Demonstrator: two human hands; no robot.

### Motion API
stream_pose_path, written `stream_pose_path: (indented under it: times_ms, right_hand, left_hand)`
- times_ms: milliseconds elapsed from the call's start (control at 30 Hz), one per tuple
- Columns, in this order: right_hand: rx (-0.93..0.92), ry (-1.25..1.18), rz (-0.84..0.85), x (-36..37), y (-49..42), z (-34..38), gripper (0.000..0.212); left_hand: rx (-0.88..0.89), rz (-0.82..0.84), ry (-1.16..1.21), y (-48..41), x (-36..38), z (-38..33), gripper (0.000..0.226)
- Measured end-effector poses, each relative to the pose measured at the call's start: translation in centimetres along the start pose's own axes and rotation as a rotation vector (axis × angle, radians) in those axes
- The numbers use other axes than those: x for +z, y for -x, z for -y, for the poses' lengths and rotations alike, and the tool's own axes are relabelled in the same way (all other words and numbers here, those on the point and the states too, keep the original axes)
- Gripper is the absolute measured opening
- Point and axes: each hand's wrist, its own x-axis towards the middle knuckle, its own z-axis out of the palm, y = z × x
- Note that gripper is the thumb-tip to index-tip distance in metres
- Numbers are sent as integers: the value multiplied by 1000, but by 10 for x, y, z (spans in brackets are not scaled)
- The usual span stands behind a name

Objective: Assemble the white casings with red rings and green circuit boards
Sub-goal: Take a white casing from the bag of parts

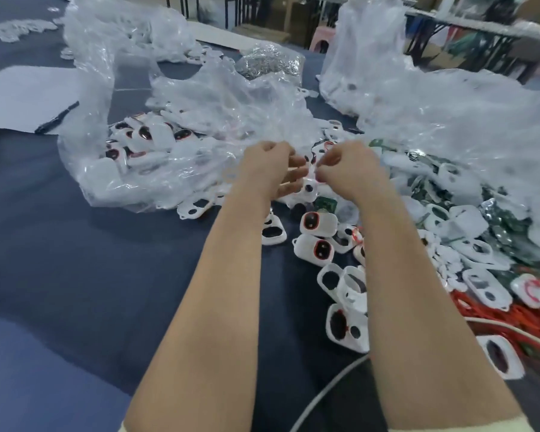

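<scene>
Held both bare arms stretched forward over the dark-blue tablecloth (75,244), with the left hand (270,171) and the right hand (348,171) close together, knuckles up, above a spread of parts. Bent the left fingers (295,177) sideways toward a white casing (309,190) lying right at their tips, between the 2 hands; could not tell through the blur whether gripping it or only touching it. Curled the right fingers (323,175) tightly inward; could not tell a pinch from a bare fist. Saw a green circuit board (326,204) just beside that casing, near the right wrist. Saw 2 ringed casings (318,224), white with red rings around dark lenses, just nearer, one behind the other. Saw empty casings (346,310) beside the right forearm, a heap of red rings (533,322) at far right, a pile of circuit boards (508,222) beyond it, and a clear plastic bag (106,182) of finished casings at left. Saw a white cable (324,394) between the forearms.
</scene>
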Motion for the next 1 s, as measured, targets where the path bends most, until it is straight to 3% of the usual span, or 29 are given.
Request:
stream_pose_path:
  times_ms: [67,200,333,400,500,600,700,767,867,1000]
  right_hand:
    - [-5,104,151,16,6,-1,35]
    - [-48,300,24,39,10,0,40]
    - [-80,-208,-29,11,23,-24,45]
    - [-143,-324,-21,-15,34,-44,45]
    - [-193,-242,-38,-51,48,-82,50]
    - [-99,-304,-99,-71,64,-115,53]
    - [104,-226,-149,-85,83,-143,39]
    - [177,-44,1,-90,99,-152,30]
    - [158,173,312,-78,117,-150,36]
    - [150,203,340,-63,115,-139,32]
  left_hand:
    - [97,-104,-15,-5,6,7,14]
    - [172,-230,-91,-6,18,12,11]
    - [344,-276,-265,3,34,17,6]
    - [435,-176,-366,9,47,20,16]
    - [449,100,-443,20,82,28,18]
    - [382,197,-395,28,117,41,13]
    - [170,254,-207,34,143,57,14]
    - [54,242,-80,35,151,67,17]
    - [-94,252,132,35,153,73,14]
    - [-122,251,255,33,148,71,4]
